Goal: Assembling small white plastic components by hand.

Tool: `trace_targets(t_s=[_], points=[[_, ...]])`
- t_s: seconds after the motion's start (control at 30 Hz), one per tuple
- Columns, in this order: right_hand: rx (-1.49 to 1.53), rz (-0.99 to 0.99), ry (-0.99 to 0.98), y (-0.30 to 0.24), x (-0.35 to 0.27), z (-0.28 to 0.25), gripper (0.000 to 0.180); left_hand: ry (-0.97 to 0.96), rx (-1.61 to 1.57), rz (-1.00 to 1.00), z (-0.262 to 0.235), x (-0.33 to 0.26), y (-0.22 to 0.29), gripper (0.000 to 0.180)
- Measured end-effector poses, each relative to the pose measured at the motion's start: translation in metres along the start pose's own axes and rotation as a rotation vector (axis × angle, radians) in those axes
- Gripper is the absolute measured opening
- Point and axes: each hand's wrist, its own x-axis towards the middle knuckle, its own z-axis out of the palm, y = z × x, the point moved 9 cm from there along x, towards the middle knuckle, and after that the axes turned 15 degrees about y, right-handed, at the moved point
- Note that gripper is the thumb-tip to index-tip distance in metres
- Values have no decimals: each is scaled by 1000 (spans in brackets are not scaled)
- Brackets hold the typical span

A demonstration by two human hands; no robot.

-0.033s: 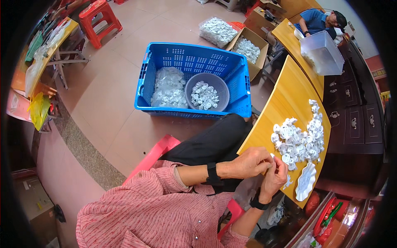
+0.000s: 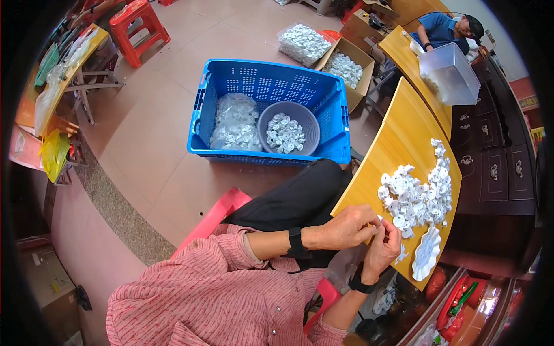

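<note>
At lower right of the frame a small white plastic piece was pinched between the left hand and right hand beside the heap of white pieces — easily dropped, were either pinch loosened.

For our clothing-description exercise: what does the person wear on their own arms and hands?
Both hands are bare, without gloves. The left hand has a black band at its wrist; the right hand has a black band too. The pink striped shirt has sleeves pushed up the forearms.
</note>
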Motion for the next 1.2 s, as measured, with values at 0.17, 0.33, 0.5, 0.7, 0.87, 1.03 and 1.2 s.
trace_targets(t_s=[0.17,0.33,0.5,0.7,0.87,1.03,1.2], points=[[14,111,14,-3,-2,-2,13,92,80,123,-6,3,7,32],[164,236,-24,-9,-16,-11,16,41,70,234,-5,1,15,41],[302,262,-9,1,-22,-20,17,-153,3,146,8,0,7,36],[411,379,-14,10,-30,-22,19,-228,-33,96,13,0,6,36],[464,468,-23,16,-35,-19,21,-282,-36,125,14,-1,5,35],[427,520,39,28,-35,-32,14,-201,-67,64,3,5,-4,25],[-13,121,156,26,-26,-54,15,-145,-398,-417,1,4,-31,20]])
